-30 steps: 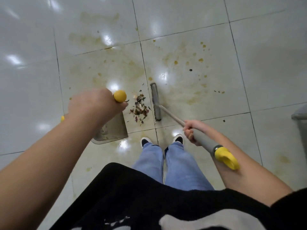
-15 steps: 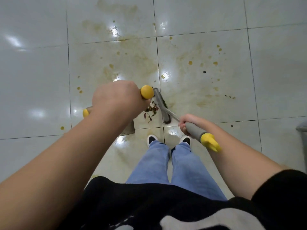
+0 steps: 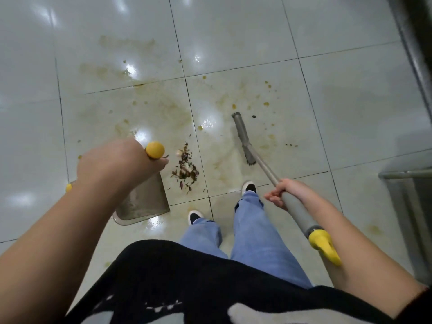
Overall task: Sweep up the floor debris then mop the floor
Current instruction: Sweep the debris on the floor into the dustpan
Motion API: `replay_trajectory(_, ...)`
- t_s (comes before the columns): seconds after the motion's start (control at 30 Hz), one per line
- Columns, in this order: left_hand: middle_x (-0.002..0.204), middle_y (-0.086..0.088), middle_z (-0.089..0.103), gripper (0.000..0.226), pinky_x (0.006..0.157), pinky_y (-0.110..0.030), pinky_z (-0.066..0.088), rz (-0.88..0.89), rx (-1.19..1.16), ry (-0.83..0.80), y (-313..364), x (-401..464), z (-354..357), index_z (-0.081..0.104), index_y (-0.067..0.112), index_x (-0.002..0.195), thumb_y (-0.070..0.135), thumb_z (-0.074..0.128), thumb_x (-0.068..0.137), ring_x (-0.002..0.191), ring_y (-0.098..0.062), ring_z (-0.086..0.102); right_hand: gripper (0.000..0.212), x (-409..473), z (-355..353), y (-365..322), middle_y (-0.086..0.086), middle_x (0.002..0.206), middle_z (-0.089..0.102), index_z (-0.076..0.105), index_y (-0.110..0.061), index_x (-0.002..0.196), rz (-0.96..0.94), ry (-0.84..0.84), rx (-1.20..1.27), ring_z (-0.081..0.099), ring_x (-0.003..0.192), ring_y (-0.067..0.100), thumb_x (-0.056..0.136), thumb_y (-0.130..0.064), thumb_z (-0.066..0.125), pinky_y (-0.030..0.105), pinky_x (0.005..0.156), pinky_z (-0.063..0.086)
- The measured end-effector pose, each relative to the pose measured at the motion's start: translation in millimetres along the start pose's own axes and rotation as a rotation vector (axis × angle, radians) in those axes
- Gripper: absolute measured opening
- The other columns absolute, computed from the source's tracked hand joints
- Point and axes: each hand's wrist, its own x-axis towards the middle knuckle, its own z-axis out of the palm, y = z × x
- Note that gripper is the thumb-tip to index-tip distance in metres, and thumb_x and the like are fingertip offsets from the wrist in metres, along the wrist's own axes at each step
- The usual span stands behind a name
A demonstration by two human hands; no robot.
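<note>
Black fabric of the person's top fills the bottom of the view, with blue jeans (image 3: 252, 235) below it and two dark shoes with white toes planted on the floor (image 3: 350, 66). Nearest on the right side, the right hand (image 3: 284, 191) is curled round the grey grip of the broom handle (image 3: 297, 212), whose yellow end cap (image 3: 323, 246) sticks out past the forearm toward the camera. From that hand the thin metal shaft runs up and left to the grey broom head (image 3: 243, 139), which rests on the tiles well to the right of the debris pile (image 3: 185, 168) and apart from it. On the left side, the left hand (image 3: 117, 164) is clenched round the dustpan handle, with only its round yellow knob (image 3: 155, 149) showing above the knuckles. Beneath that hand the grey dustpan (image 3: 145, 202) sits on the floor with its open edge facing right, just beside the debris. The pile, a small scatter of dark reddish and pale scraps, lies between the dustpan and the broom head, close to a tile seam. Farther out, the glossy pale tiles carry yellow-brown stains (image 3: 149, 99) and scattered orange drops, smeared across several tiles. A grey metal frame (image 3: 406, 174) stands at the right edge.
</note>
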Motion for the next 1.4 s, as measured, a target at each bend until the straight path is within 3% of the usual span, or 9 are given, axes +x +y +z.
replay_trajectory(0.07, 0.056, -0.004, 0.053, 0.057, 0.046, -0.021, 0.028, -0.018, -0.005, -0.002, 16, 6, -3, 0.050, 0.015, 0.059, 0.070, 0.051, 0.075, 0.051, -0.018, 0.048, 0.030, 8, -36, -8, 0.010, 0.050, 0.051, 0.045, 0.003, 0.068, 0.003, 0.020, 0.066, 0.038, 0.018, 0.007, 0.095, 0.001, 0.030, 0.008, 0.026, 0.033)
replay_trajectory(0.17, 0.057, -0.005, 0.052, 0.057, 0.046, -0.022, 0.027, -0.045, -0.007, -0.020, 52, 15, -4, 0.050, 0.013, 0.059, 0.067, 0.049, 0.079, 0.051, -0.019, 0.046, 0.037, 22, -83, -26, 0.005, 0.035, 0.038, 0.035, -0.004, 0.062, 0.057, -0.008, 0.181, 0.031, 0.016, 0.005, 0.098, -0.004, 0.025, 0.006, 0.023, 0.027)
replay_trajectory(0.43, 0.059, -0.008, 0.052, 0.061, 0.058, -0.030, 0.036, -0.156, 0.066, -0.102, 133, 38, -7, 0.051, 0.010, 0.061, 0.068, 0.047, 0.080, 0.052, -0.020, 0.044, 0.039, 49, -171, -77, -0.002, 0.024, 0.033, 0.030, -0.013, 0.061, 0.121, 0.063, 0.349, 0.033, 0.015, 0.005, 0.099, -0.008, 0.027, 0.008, 0.022, 0.026)
replay_trajectory(0.6, 0.058, -0.007, 0.052, 0.059, 0.056, -0.028, 0.034, -0.166, 0.068, -0.120, 163, 43, -8, 0.051, 0.010, 0.061, 0.065, 0.048, 0.081, 0.050, -0.019, 0.044, 0.041, 78, -182, -95, 0.000, 0.020, 0.030, 0.026, -0.012, 0.057, 0.111, 0.114, 0.177, 0.030, 0.014, 0.007, 0.096, -0.003, 0.024, 0.009, 0.022, 0.024)
replay_trajectory(0.77, 0.053, -0.007, 0.054, 0.061, 0.046, -0.023, 0.029, -0.180, 0.082, -0.130, 173, 46, -7, 0.055, 0.008, 0.060, 0.064, 0.048, 0.082, 0.049, -0.019, 0.048, 0.032, 93, -159, -101, 0.000, 0.025, 0.037, 0.034, -0.010, 0.058, 0.118, 0.091, -0.061, 0.036, 0.017, 0.008, 0.088, 0.000, 0.032, 0.008, 0.028, 0.033)
replay_trajectory(1.0, 0.058, -0.006, 0.053, 0.056, 0.046, -0.021, 0.026, -0.170, 0.083, -0.143, 189, 49, -6, 0.054, 0.011, 0.062, 0.062, 0.045, 0.084, 0.050, -0.017, 0.046, 0.017, 63, -183, -100, 0.001, 0.027, 0.032, 0.039, -0.005, 0.094, 0.131, -0.086, -0.108, 0.030, 0.018, 0.008, 0.090, 0.009, 0.029, 0.007, 0.028, 0.031)
replay_trajectory(1.13, 0.058, -0.005, 0.055, 0.055, 0.046, -0.021, 0.027, -0.174, 0.077, -0.140, 195, 54, -7, 0.056, 0.011, 0.063, 0.060, 0.046, 0.084, 0.051, -0.017, 0.048, 0.048, 39, -215, -113, 0.004, 0.035, 0.034, 0.035, -0.006, 0.135, 0.080, -0.087, -0.040, 0.029, 0.019, 0.005, 0.091, 0.012, 0.030, 0.007, 0.028, 0.028)
replay_trajectory(1.23, 0.059, -0.005, 0.055, 0.055, 0.046, -0.021, 0.027, -0.190, 0.073, -0.134, 193, 54, -5, 0.056, 0.011, 0.062, 0.062, 0.047, 0.082, 0.052, -0.018, 0.048, 0.043, 43, -200, -125, 0.005, 0.034, 0.033, 0.040, -0.007, 0.125, -0.030, -0.062, -0.128, 0.030, 0.020, 0.008, 0.089, 0.014, 0.031, 0.010, 0.029, 0.030)
replay_trajectory(1.4, 0.057, -0.004, 0.055, 0.056, 0.045, -0.020, 0.026, -0.232, 0.056, -0.128, 189, 46, -5, 0.053, 0.012, 0.060, 0.063, 0.046, 0.082, 0.050, -0.016, 0.047, 0.024, 80, -154, -172, 0.001, 0.023, 0.038, 0.032, -0.015, 0.078, -0.085, 0.029, -0.318, 0.036, 0.018, 0.008, 0.090, 0.006, 0.032, 0.012, 0.029, 0.038)
